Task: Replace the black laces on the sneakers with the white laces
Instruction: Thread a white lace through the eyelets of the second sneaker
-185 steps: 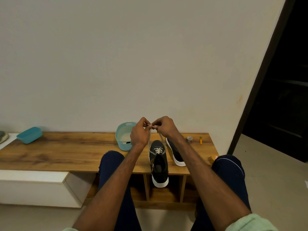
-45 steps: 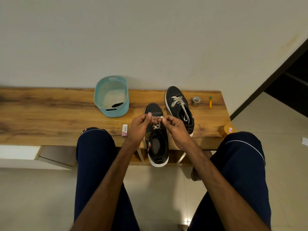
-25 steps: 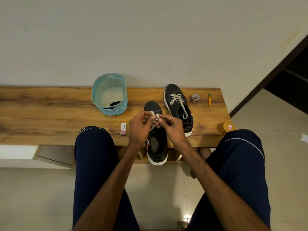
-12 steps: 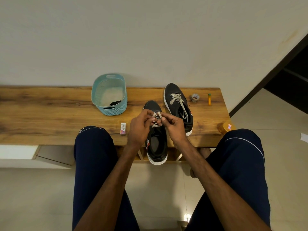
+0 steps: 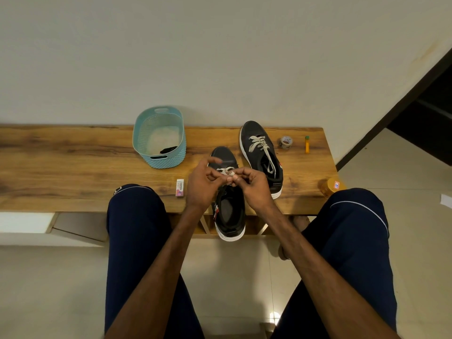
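Observation:
A black sneaker [image 5: 230, 211] lies on the wooden bench [image 5: 73, 172], its heel hanging over the front edge. Over its tongue my left hand [image 5: 203, 184] and my right hand [image 5: 252, 187] meet, each pinching part of the white lace [image 5: 223, 171]. The lace's lower rows are hidden behind my fingers. A second black sneaker [image 5: 261, 155] stands to the right, laced in white with loose ends trailing toward its heel. A black lace [image 5: 168, 150] lies inside the teal basket [image 5: 159, 139].
A small white eraser box [image 5: 179, 188] lies left of my hands. A tape roll [image 5: 286, 142] and an orange tube [image 5: 307, 144] sit at the bench's far right, an orange jar [image 5: 330, 187] at its front right corner. My knees flank the near sneaker.
The view tipped down from the wall to the bench. My hands came down from holding the lace ends high to working at the near sneaker's tongue, where the left fingers have spread a little.

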Available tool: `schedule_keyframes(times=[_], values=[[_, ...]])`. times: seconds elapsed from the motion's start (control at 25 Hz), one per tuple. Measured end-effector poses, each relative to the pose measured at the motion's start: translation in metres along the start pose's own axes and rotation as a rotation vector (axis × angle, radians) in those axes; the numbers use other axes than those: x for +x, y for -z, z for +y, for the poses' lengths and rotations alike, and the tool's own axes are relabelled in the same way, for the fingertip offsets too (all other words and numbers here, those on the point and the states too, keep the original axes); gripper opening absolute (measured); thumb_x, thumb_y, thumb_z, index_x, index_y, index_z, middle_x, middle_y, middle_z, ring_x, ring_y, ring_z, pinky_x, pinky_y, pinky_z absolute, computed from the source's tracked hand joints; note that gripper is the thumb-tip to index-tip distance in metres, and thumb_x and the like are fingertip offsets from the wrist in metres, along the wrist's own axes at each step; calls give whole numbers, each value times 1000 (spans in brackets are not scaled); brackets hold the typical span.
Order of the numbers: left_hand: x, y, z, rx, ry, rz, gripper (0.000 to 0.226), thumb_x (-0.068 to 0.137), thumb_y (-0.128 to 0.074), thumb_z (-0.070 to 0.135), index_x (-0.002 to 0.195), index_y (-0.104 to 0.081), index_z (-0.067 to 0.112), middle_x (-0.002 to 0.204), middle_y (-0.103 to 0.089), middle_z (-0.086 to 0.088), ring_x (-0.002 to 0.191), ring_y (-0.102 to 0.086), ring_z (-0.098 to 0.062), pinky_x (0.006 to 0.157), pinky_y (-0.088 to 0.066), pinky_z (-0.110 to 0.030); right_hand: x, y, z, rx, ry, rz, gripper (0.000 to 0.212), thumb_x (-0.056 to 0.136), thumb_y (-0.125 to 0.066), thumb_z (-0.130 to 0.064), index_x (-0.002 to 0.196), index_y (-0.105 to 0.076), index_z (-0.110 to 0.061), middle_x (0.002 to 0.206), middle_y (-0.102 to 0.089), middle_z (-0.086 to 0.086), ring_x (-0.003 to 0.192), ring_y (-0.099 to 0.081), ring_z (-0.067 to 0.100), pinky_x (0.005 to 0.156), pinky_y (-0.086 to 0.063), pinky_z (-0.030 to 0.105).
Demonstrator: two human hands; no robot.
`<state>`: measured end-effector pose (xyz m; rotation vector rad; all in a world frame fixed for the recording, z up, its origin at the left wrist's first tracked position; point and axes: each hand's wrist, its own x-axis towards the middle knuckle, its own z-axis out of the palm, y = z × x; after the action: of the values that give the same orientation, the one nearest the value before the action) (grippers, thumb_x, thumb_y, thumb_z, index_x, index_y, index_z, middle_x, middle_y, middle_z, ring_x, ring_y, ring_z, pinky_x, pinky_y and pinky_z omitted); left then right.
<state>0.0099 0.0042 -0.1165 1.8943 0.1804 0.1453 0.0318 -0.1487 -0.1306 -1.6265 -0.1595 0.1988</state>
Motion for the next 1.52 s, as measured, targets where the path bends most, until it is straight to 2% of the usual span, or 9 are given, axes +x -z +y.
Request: schedule_keyframes(times=[0.08,0.2,0.48,0.76,1.04,1.2,1.36,1.44,1.52], values=[[2,3,-2,5,8,-28,54,79,-81,14,128,-60,19,79,-75,1,78,-73,-12,79,-60,-37,0,3,0,-23,22,-37,12,94,-64,-7,101,-73,-10,94,-74,6,85,-69,13,80,-55,26],[-1,6,1,77,14,-24,28,78,-82,22,104,-73,14,82,-75,4,78,-72,-9,79,-61,-43,0,5,-2,-67,62,-61,10,92,-68,-13,100,-73,-8,90,-74,2,85,-70,16,80,-55,26],[-3,10,9,226,-18,-60,20,73,-85,24,82,-68,20,81,-72,9,74,-66,1,66,-51,-18,1,-5,-4,-41,-97,161,12,98,-62,-19,103,-66,-9,74,-69,-3,65,-65,4,63,-51,19],[-6,6,9,529,-167,51,13,86,-73,29,90,-64,21,87,-67,6,79,-56,-7,60,-33,-14,1,-4,-1,-233,-116,-30,17,93,-68,-24,106,-73,-16,97,-73,-5,94,-67,8,85,-54,27],[-10,3,11,411,-148,57,16,88,-73,28,95,-63,17,95,-72,9,87,-64,-3,68,-44,-10,-1,-2,-8,-280,-38,2,23,89,-72,-14,111,-74,-14,105,-72,-2,99,-65,7,86,-51,22],[-6,0,5,290,-43,78,17,85,-75,32,88,-61,21,88,-74,7,82,-69,-5,69,-57,-28,-3,-2,-12,-214,-37,55,33,85,-75,-9,113,-59,-16,87,-72,-8,86,-66,-5,73,-50,10],[-1,-1,3,142,86,152,20,84,-77,27,78,-59,21,76,-71,3,71,-70,-10,70,-59,-42,-4,-1,-13,-292,19,-54,32,81,-77,-3,103,-60,-19,105,-68,-9,96,-60,-12,75,-43,3],[0,-2,1,47,136,157,19,83,-78,24,77,-60,21,76,-72,-1,72,-71,-16,73,-59,-46,-6,-4,-10,-359,62,-32,29,80,-80,-8,101,-64,-19,102,-67,-8,94,-58,-8,76,-43,6],[-1,-3,-1,-29,178,137,16,82,-79,23,79,-63,20,78,-73,-1,76,-73,-18,76,-60,-46,-5,-8,-5,-423,109,51,22,81,-79,-19,99,-66,-22,95,-66,-7,92,-54,3,83,-47,23]])
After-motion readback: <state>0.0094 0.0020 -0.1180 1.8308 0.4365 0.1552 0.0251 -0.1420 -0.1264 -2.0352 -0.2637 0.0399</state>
